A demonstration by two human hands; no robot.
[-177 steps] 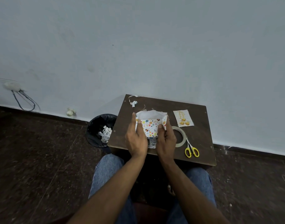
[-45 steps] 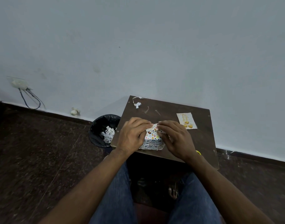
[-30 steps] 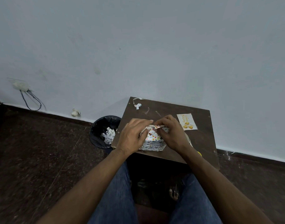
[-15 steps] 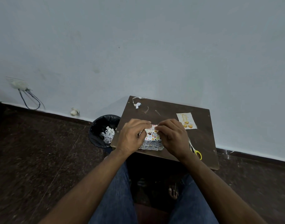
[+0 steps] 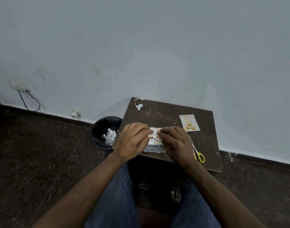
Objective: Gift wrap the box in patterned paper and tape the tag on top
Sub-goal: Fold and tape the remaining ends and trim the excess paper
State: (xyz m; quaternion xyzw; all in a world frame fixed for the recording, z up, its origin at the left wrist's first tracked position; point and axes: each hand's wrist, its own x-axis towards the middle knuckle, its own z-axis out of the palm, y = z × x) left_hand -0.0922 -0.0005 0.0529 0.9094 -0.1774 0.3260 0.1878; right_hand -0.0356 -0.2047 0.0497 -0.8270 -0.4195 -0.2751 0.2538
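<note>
A small box in white patterned paper (image 5: 155, 142) lies near the front edge of a dark brown table (image 5: 205, 139). My left hand (image 5: 132, 142) covers its left part, fingers curled over the top edge. My right hand (image 5: 175, 142) covers the right part and its fingertips pinch the paper at the top, meeting the left fingertips. Most of the box is hidden under both hands. The gift tag (image 5: 189, 123), a white card with gold balloons, lies flat at the back right of the table.
Yellow-handled scissors (image 5: 198, 155) lie right of my right hand, with the tape roll mostly hidden beneath it. Paper scraps (image 5: 139, 106) sit at the table's back left. A black bin (image 5: 104, 132) with paper offcuts stands left of the table. The wall is close behind.
The open paper end that stood up several seconds ago is now folded down. Over the last second my hands stayed on the box, fingertips shifting slightly along the top fold.
</note>
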